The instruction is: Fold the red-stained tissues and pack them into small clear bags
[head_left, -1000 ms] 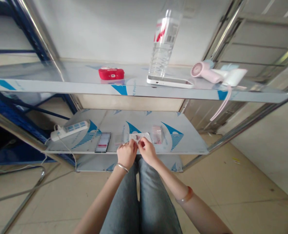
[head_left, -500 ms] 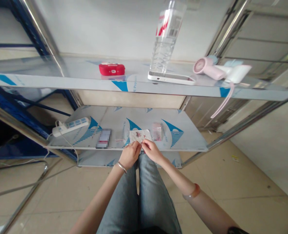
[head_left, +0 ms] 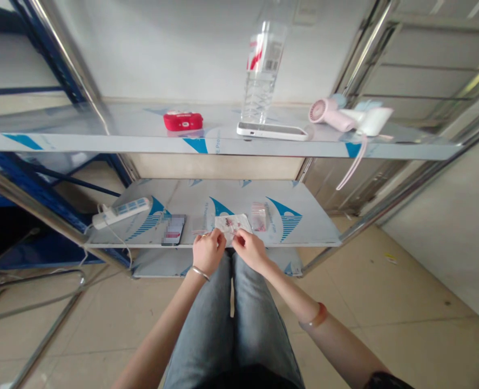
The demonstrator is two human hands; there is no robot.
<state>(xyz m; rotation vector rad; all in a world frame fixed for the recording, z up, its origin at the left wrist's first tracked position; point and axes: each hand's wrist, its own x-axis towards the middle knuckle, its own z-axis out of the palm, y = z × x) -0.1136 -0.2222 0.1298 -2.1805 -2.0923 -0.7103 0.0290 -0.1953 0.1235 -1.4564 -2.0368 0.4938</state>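
My left hand (head_left: 209, 250) and my right hand (head_left: 248, 248) are close together at the front edge of the lower shelf (head_left: 174, 189). Both have curled, pinched fingers; whatever they hold is too small to make out. Just beyond the fingertips lies a white sheet (head_left: 240, 219) with small dark and reddish bits on it. To its right is a clear packet (head_left: 259, 216) with pinkish contents. A small clear bag (head_left: 200, 229) rests left of the sheet, and farther left lies a phone (head_left: 174, 230) with its screen lit.
On the upper shelf (head_left: 129, 141) are a red case (head_left: 183, 121), a clear bottle (head_left: 261, 75), a white-edged phone (head_left: 271, 132), a pink handheld fan (head_left: 331, 114) and a white one (head_left: 375, 120) with a hanging strap. A power strip (head_left: 121, 212) with its cord sits at the lower shelf's left end.
My hands have moved slightly apart, with a small gap now between the fingertips. The camera view has shifted a little. Shelf items appear unmoved.
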